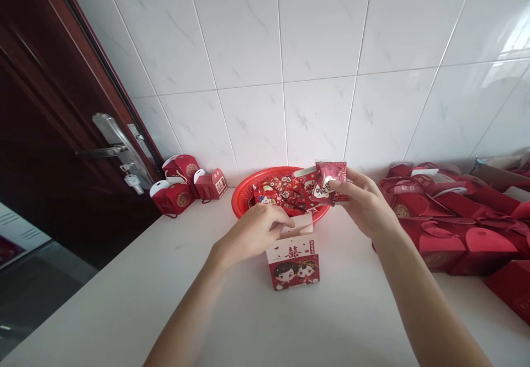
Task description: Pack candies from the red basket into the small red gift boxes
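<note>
A small red and white box (295,270) printed with two cartoon faces stands open-topped on the white table. My left hand (261,226) is at the box's upper left edge, its fingers bent together over the opening; whether they hold anything is hidden. Raised to the right, my right hand (364,196) grips several red candy packets (327,182) between thumb and fingers. Behind the box, a red plastic basket (238,200) holds more red-wrapped packets (281,189), and the held packets overlap its right side.
Closed red gift boxes (178,197) stand at the back left of the white table (165,290). Many red boxes (443,240) crowd the right side. A tiled wall (323,102) rises behind, and a dark door (53,107) with a metal handle is at the left.
</note>
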Available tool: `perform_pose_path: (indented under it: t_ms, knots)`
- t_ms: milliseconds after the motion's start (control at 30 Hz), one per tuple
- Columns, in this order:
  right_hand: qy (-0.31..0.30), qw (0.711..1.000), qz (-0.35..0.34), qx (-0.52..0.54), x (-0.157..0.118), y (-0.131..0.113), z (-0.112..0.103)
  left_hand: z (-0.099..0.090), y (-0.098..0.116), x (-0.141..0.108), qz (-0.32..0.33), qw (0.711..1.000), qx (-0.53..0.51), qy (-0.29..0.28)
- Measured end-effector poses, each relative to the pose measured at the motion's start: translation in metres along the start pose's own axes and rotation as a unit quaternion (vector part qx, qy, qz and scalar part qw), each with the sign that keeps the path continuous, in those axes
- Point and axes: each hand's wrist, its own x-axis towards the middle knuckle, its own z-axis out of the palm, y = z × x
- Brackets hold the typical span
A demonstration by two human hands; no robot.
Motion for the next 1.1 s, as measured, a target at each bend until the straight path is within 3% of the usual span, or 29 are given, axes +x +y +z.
perform_pose_path:
  t_ms: [133,233,333,433,600,800,1100]
  knots:
    - [-0.022,1.000,0.010,-0.009,0.001,0.003,-0.004,-0.002,-0.002,0.004,0.020,0.998,-0.024,-0.052]
    - [-0.038,0.999,0.010,-0.025,-0.001,0.003,-0.004,-0.006,0.004,0.004,0.046,0.997,-0.044,-0.039]
    - [-0.055,0.998,0.009,-0.037,-0.002,0.003,-0.001,-0.005,0.011,0.003,0.043,0.992,-0.082,0.086]
    - [-0.075,0.997,0.007,-0.034,-0.003,0.005,0.004,0.002,0.017,0.002,0.019,0.965,-0.142,0.219]
    - [-0.089,0.995,0.005,-0.042,-0.006,0.011,0.016,0.015,0.023,0.003,0.017,0.934,-0.169,0.314]
    - [-0.093,0.994,-0.006,-0.047,-0.007,0.017,0.021,0.015,0.027,0.002,0.003,0.930,-0.205,0.304]
    - [-0.098,0.995,0.016,-0.006,-0.001,0.020,0.012,0.013,0.027,0.003,0.014,0.925,-0.255,0.282]
